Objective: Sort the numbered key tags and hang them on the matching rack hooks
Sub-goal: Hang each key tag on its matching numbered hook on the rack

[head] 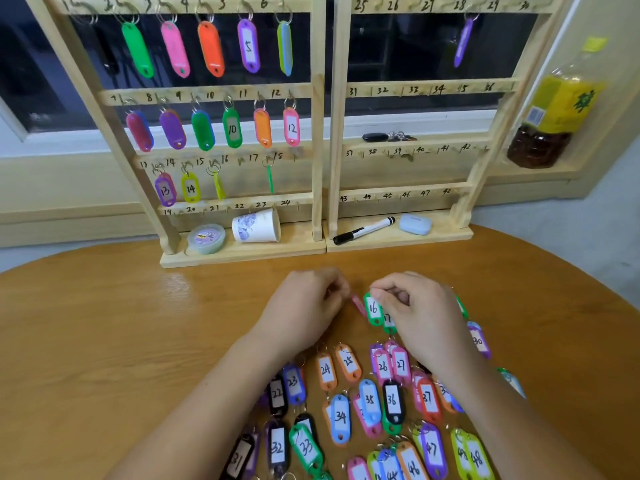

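—Two wooden racks at back of counter [104, 341]? Tag count per rack?

—Yes, two, side by side, bases touching. Left rack [317, 150]: five coloured tags plain on top rail, plus one dark shape [107, 57] at hook 1, too dim to call. Six on second rail, four on third. Right rack [426, 85]: one purple tag [463, 41], hanging at hook 28.

—Loose ones?

—Over twenty loose tags [340, 415] flat on counter, between and under both forearms. Readable: 22 to 27, 31 to 37, also 30 and 46 to 48.

—Grips?

—Right grip [419, 317] pinching green tag 16 [373, 308] at ring end, thumb against forefinger, just ahead of loose pile. Cannot tell whether touching counter. Second green tag [388, 323] just below it, half hidden by same hand. Left grip [304, 306] curled tight, fingertips at top end of one pink tag [358, 304] seen edge-on. Cannot tell whether actually pinching it.

—Other clutter?

—One paper cup [256, 226] on its side and one round lidded tub [206, 238] on left base. One black marker [363, 231] and one pale blue case [415, 224] on right base. One bottle [554, 105] on sill far right, one bunch of keys [388, 136] behind right rack.
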Demonstrator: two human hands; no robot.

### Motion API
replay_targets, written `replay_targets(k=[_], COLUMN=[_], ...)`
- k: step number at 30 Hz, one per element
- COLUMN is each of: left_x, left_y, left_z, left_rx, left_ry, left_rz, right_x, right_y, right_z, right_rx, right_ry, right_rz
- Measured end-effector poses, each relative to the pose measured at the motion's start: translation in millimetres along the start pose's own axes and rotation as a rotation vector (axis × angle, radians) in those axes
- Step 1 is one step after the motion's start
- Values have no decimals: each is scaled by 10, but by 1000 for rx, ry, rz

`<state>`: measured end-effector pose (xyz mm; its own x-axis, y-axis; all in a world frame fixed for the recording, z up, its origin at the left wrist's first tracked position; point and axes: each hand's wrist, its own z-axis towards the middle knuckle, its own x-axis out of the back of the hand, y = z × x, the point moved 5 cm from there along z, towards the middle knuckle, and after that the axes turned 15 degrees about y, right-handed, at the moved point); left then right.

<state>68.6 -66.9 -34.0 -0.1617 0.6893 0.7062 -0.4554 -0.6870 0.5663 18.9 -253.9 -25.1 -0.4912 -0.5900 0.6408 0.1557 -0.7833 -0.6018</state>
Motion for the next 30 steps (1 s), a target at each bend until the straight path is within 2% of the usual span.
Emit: replay_targets(k=[6,11,17,22,30], left_x=[493,922,1412,1656,1811], left_y=[-115,-369,-570,-678,-533], left_z=[70,165,323,595,1033], left_rx=[108,150,158,144,10], left_ry=[88,167,272,343,482], left_rz=[-98,-44,-2,46,183], right_x=[-123,-321,-610,-758,-755], right_y=[-328,-775,-1208,-1478,-1679], right_z=[214,501,892,1219,1533], right_rx=[123,155,275,366,329], right_ry=[-28,-14,21,73,111], right_rz=[-26,76,117,106,180])
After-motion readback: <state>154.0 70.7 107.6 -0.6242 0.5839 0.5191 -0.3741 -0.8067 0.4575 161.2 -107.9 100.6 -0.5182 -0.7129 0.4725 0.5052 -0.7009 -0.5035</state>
